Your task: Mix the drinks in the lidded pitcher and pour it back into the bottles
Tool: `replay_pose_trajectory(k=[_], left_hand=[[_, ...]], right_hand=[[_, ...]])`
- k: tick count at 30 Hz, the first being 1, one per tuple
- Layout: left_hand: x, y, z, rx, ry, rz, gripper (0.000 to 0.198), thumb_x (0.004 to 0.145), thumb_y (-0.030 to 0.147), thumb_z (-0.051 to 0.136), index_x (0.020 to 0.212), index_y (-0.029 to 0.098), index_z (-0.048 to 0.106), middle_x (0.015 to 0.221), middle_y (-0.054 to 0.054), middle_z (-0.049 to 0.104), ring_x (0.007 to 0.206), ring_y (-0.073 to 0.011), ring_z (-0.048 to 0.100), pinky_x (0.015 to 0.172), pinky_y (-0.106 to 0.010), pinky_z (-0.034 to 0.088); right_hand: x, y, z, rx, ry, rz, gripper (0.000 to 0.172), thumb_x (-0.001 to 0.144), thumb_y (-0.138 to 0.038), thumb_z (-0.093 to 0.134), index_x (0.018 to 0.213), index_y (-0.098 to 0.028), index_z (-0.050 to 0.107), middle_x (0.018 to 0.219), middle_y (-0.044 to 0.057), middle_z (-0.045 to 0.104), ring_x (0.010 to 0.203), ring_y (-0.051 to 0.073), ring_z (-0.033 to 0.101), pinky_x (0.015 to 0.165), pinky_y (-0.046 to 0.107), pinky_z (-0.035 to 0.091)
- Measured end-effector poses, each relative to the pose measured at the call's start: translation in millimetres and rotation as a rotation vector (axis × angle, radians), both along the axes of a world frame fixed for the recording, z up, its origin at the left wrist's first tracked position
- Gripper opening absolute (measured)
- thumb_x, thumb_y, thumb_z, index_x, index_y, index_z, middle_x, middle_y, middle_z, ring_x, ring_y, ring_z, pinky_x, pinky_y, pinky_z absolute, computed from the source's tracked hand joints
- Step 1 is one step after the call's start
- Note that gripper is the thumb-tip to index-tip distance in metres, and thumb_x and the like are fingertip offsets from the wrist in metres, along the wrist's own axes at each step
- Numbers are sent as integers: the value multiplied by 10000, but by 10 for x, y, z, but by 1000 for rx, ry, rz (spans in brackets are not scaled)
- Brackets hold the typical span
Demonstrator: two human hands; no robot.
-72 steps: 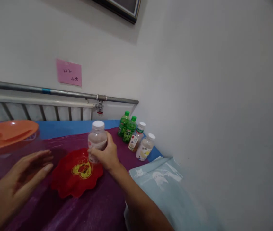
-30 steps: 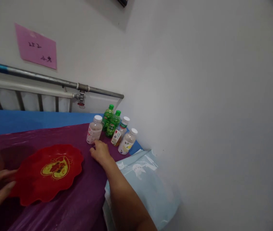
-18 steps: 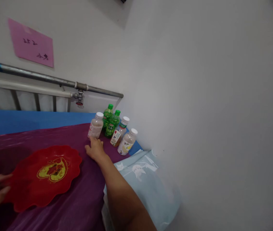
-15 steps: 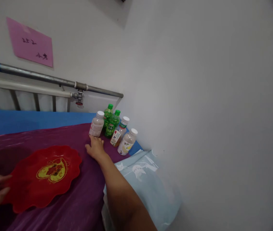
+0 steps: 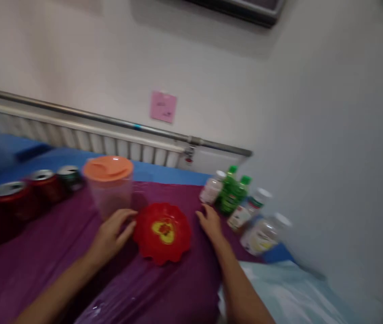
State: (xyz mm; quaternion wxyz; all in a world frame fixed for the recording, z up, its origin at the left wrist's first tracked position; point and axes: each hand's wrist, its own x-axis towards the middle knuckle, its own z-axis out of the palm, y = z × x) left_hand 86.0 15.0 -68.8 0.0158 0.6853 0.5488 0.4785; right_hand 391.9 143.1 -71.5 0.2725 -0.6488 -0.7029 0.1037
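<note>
Head-worn view — near, down over the tabletop (image 5: 164,174), toward the wall (image 5: 212,76).

I see by soft, rather dim light, seemingly from above: a faint shadow falls on the far wall (image 5: 120,67) beneath the dark frame (image 5: 245,11). Small glints sit on the orange lid (image 5: 108,168) and the near folds of the purple sheet (image 5: 178,292). Blur softens my left hand (image 5: 114,230) and my right hand (image 5: 211,221) and smears the pink note (image 5: 163,106) (I can't read it). The rightmost bottle (image 5: 262,236) looks stretched outward, and darkness rims the right edge.
</note>
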Motion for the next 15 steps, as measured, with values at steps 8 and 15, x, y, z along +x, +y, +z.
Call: replay_pose_trajectory(k=[8,15], left_hand=[[-488,-419,577,94,-15,497,241,917,383,528,1070,232,634,1079,-12,698,1005,-127,664,915,-258,572],[-1574,-1324,710,-43,-53,1063,575,777,606,518,1181,198,550,1436,-181,462,1409,-514,307,1139,-782,214]], right_hand=[[37,-31,-43,141,148,87,486,757,-535,484,1024,-178,678,1003,137,716,671,241,621,735,428,536],[-56,-78,0,161,217,89,539,709,-574,492,1019,-177,685,1021,140,718,672,237,626,714,412,539]])
